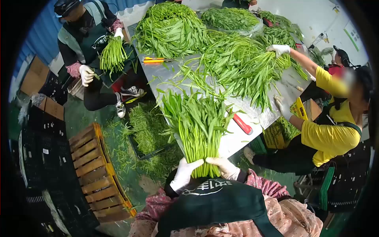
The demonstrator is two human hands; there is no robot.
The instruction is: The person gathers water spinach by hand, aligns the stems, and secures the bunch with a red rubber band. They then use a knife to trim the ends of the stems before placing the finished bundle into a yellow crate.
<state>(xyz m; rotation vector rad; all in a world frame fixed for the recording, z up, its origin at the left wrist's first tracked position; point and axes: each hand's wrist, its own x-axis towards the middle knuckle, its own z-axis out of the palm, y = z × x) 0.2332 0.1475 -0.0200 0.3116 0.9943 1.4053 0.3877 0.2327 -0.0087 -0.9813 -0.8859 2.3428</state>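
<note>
Beyond the left hand (183,174) and right hand (226,168), a metal desk (156,72) carries heaped greens (169,31); littered green floor (78,115) lies left. Both curl around the leafy bundle (199,138) between them, leaves pointing away, long axis running forward.

We position the stem bundle (197,138) before us at the table's near end, its lower part between our left hand (182,173) and right hand (226,169). Behind it, on the table (160,75), we find the loose heap (241,59); to its right, a handled tool (242,123). On the floor to our left, we locate a crate (152,154) containing greens, and farther left, a pallet (90,168).
</note>
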